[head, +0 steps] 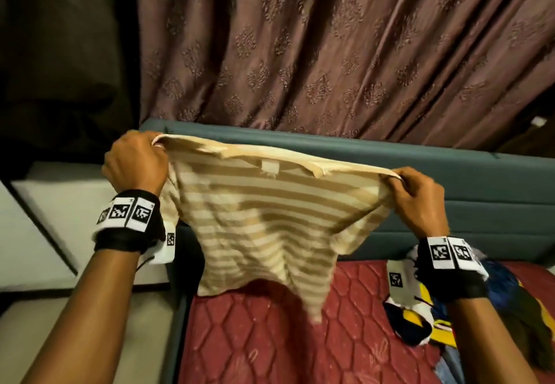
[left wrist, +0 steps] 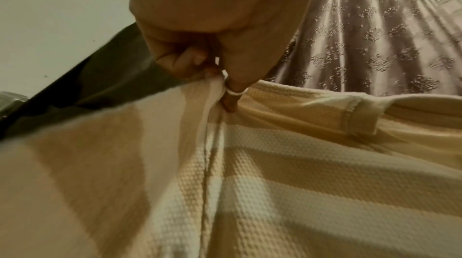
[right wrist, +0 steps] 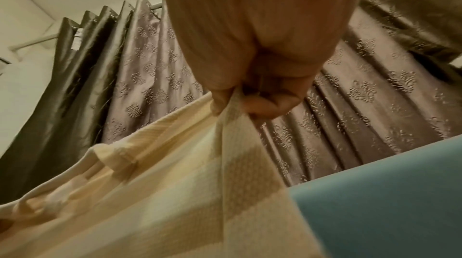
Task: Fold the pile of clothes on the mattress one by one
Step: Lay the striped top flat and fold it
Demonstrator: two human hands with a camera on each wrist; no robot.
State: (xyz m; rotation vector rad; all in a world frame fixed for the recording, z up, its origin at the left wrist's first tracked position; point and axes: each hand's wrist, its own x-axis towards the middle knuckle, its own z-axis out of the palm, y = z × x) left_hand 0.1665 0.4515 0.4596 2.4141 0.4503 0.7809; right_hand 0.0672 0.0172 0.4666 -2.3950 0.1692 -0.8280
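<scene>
- Head view showed the left hand (head: 135,163) and right hand (head: 419,200) holding a striped shirt (head: 264,218) stretched at centre frame, above the red mattress (head: 270,338).
- Left wrist view: thumb and fingers (left wrist: 231,102) pinched the shirt's top edge.
- Right wrist view: fingers (right wrist: 265,105) curled, pinching the opposite corner.
- Pile of clothes (head: 420,320) lay at lower right on the mattress.

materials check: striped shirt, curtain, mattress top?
Shirt: looks like soft cotton-type knit, matte, with a waffle texture plain in the left wrist view; it drapes limply from both hands.
Curtain: woven fabric with a satin-like sheen and raised damask motifs, likely synthetic.
Mattress: red quilted fabric cover with stitched hexagons and a slight sheen; the fibre is unclear.
</scene>
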